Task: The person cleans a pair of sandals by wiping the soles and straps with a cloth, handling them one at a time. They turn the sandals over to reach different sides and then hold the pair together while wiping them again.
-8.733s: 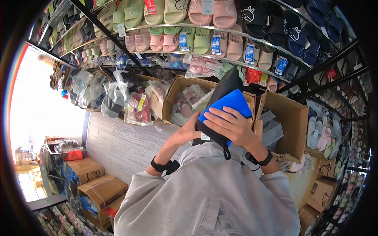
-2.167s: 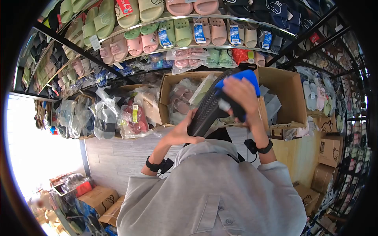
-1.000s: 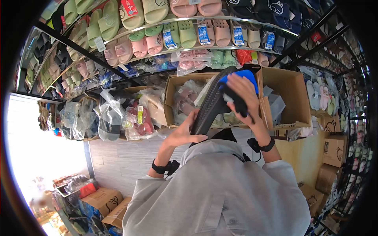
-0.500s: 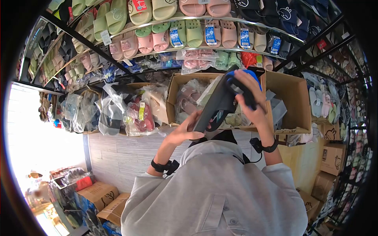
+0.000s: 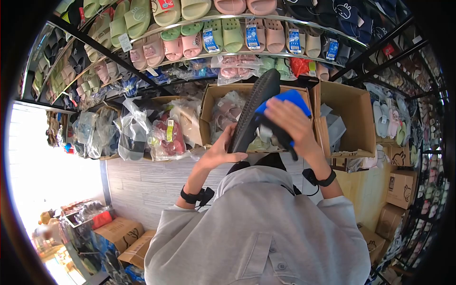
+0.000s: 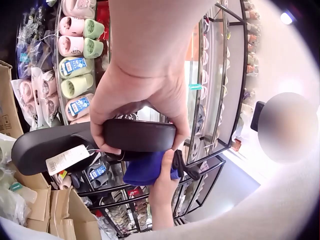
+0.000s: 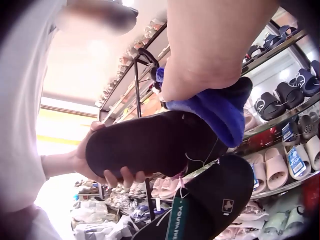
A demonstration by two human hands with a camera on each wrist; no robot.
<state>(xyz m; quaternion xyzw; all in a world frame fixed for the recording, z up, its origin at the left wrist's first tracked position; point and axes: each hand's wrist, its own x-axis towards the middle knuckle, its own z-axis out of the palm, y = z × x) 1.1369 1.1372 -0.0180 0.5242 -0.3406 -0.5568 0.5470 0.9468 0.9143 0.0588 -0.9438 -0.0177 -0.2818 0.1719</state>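
A black slide slipper (image 5: 249, 114) stands tilted in front of the body, its ribbed outsole edge towards the head camera. My left hand (image 5: 221, 151) grips its lower end, thumb on one side and fingers on the other. A second black slipper (image 7: 215, 200) hangs beside it, with a green tag (image 7: 177, 220) and, in the left wrist view, a white label (image 6: 68, 160). My right hand (image 5: 290, 126) holds a blue plush cloth (image 5: 298, 97) with black edging and a dangling black loop. The cloth lies against the slipper's upper part in the right wrist view.
Behind the hands stand open cardboard boxes (image 5: 349, 114) with bagged slippers. Shelves of slippers (image 5: 232, 38) rise above them. Bagged red slippers (image 5: 168, 137) lie to the left. Closed cartons (image 5: 118, 232) sit at the lower left, and more (image 5: 401, 187) at the right.
The slipper has turned and risen, so its ribbed sole side shows again to the head camera. My right hand has moved slightly down and left, and more of the blue cloth is visible.
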